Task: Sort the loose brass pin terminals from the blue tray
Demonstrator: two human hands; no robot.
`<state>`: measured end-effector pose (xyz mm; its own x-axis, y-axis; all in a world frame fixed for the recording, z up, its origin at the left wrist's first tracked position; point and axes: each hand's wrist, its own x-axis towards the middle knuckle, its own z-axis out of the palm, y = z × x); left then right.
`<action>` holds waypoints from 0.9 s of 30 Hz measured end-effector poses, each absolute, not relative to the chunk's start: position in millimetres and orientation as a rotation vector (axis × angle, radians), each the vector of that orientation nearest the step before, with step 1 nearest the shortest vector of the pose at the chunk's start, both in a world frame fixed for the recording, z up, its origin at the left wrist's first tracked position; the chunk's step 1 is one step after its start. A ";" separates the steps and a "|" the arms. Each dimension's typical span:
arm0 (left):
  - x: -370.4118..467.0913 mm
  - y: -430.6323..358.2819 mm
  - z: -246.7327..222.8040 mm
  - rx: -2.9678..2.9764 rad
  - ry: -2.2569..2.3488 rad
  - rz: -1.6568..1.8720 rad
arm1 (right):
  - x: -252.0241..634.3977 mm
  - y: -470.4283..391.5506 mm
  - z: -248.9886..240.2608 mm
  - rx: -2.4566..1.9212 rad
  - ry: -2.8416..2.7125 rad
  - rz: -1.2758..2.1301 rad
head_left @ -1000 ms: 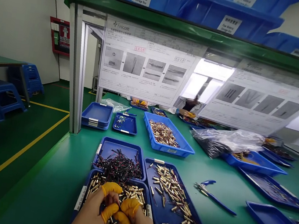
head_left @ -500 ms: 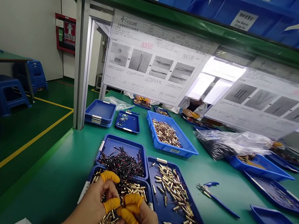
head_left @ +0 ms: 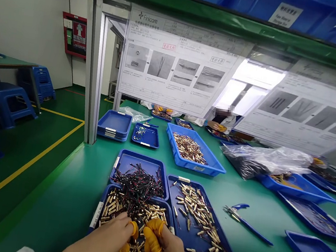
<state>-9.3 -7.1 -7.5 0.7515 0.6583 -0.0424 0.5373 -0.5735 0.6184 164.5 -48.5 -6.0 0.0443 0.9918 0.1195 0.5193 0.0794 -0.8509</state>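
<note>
My left hand (head_left: 119, 236) and my right hand (head_left: 161, 242) are close together over the front tray (head_left: 171, 215) of brass-coloured metal pieces (head_left: 113, 206). Yellow finger cots cover several fingertips. The fingers of both hands are bent and pressed together; anything between them is too small or hidden to name. Behind, black wires (head_left: 139, 182) are heaped in a blue tray (head_left: 126, 156) and spill over onto the front tray. More brass-coloured pieces with thin wires (head_left: 196, 209) lie in the tray on the right (head_left: 176, 244).
Blue-handled pliers (head_left: 248, 223) lie right of the trays. Farther back are a blue bin of metal pieces (head_left: 212, 167), stacked trays (head_left: 113, 124), a small tray (head_left: 146, 136) and a plastic bag (head_left: 269, 159). A shelf edge (head_left: 202, 16) crosses above. Other people's hands show across the table.
My left hand has turned, and its raised, spread fingers have come down and curled in. My right hand has stayed close beside it. The camera view has shifted slightly.
</note>
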 end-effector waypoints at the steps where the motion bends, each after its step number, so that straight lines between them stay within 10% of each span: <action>1: -9.0 -6.9 -10.2 2.315 0.887 0.285 | 165.0 -48.5 -5.4 -1.547 -1.611 0.739; 27: 2.8 -0.3 -10.2 2.331 0.755 0.829 | 166.2 -42.0 -33.5 -1.456 -1.489 0.775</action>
<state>2.8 -0.3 -10.2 0.6525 0.6553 0.3806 0.3176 -0.6925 0.6477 166.2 -42.0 -33.5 0.0831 0.9826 0.1660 0.4277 0.1153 -0.8965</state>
